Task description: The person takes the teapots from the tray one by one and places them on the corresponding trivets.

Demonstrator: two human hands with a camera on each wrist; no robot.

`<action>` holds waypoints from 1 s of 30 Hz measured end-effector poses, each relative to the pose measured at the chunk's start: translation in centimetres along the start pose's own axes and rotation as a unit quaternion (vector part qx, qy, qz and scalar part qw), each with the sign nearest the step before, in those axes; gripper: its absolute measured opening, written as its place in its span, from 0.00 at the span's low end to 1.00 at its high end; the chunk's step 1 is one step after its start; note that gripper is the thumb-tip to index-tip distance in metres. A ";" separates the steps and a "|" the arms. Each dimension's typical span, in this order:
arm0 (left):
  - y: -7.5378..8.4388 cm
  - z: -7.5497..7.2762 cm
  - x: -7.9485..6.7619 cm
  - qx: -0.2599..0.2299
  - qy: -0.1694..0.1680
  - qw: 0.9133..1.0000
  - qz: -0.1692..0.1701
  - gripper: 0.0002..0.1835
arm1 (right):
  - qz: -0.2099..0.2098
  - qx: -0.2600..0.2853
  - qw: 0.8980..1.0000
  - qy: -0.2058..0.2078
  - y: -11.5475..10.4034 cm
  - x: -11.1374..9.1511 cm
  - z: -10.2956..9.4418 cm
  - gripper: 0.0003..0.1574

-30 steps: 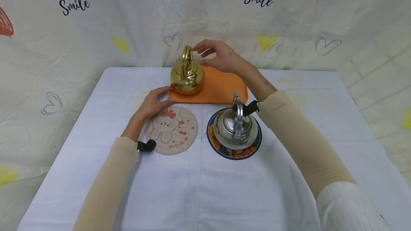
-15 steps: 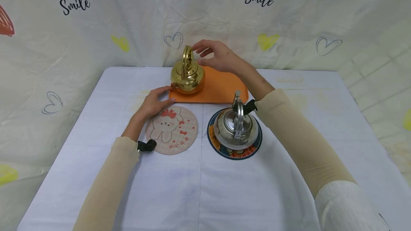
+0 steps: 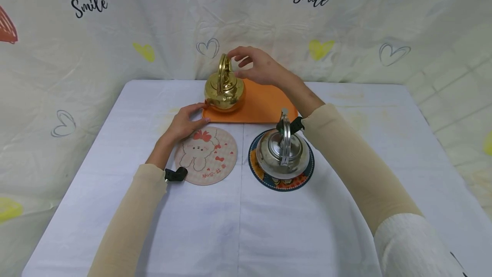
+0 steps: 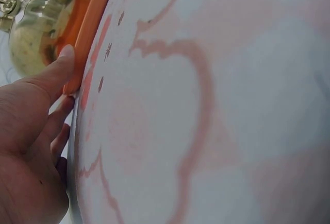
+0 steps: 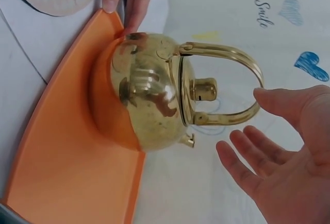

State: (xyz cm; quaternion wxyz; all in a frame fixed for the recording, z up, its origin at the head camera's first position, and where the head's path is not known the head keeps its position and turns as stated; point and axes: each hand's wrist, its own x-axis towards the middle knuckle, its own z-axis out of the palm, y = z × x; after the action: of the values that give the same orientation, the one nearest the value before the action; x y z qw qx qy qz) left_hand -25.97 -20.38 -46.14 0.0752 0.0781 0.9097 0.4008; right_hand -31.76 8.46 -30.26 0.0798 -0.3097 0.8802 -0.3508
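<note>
A shiny gold kettle (image 3: 224, 91) stands upright on the left part of an orange tray (image 3: 269, 101). My left hand (image 3: 185, 122) holds the tray's near left corner, thumb on the near edge and fingers at the left side. In the left wrist view, the thumb (image 4: 64, 62) lies against the tray rim. My right hand (image 3: 261, 66) is beside the kettle's upright loop handle (image 5: 255, 72), its fingers spread and loosely bent. In the right wrist view, one fingertip overlaps the handle's top; whether it touches is unclear. The other fingers are apart from the handle.
A silver kettle (image 3: 284, 153) sits on a dark patterned round mat (image 3: 282, 186), partly under the right wrist's black strap. Left of it lies a pink rabbit-print round mat (image 3: 207, 157). A white cloth (image 3: 238, 225) covers the table; a printed curtain (image 3: 173, 16) hangs behind.
My right hand has shifted slightly left, closer to the gold kettle's handle. The left hand, tray and both kettles stay in place.
</note>
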 end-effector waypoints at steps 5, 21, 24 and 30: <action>0.0 0.0 0.1 0.005 0.000 1.000 -0.002 0.31 | 0.005 -0.001 1.000 -0.008 -0.1 0.2 0.0 0.33; -0.2 0.1 0.1 0.011 -0.001 1.000 0.008 0.32 | 0.006 -0.019 0.999 -0.045 -0.3 0.5 0.6 0.41; -0.2 0.0 0.0 0.010 -0.003 1.000 0.011 0.32 | 0.008 -0.026 0.998 -0.048 -0.2 0.6 0.7 0.42; -0.1 -0.1 -0.1 0.004 -0.002 1.000 0.016 0.31 | 0.015 -0.033 0.998 -0.046 -0.2 0.8 1.1 0.42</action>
State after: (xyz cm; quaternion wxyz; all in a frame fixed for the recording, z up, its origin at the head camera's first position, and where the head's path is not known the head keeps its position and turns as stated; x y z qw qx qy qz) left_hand -25.86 -20.53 -46.09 0.0699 0.0938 0.9099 0.3979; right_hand -31.92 7.27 -30.86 0.1149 -0.3148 0.8911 -0.3059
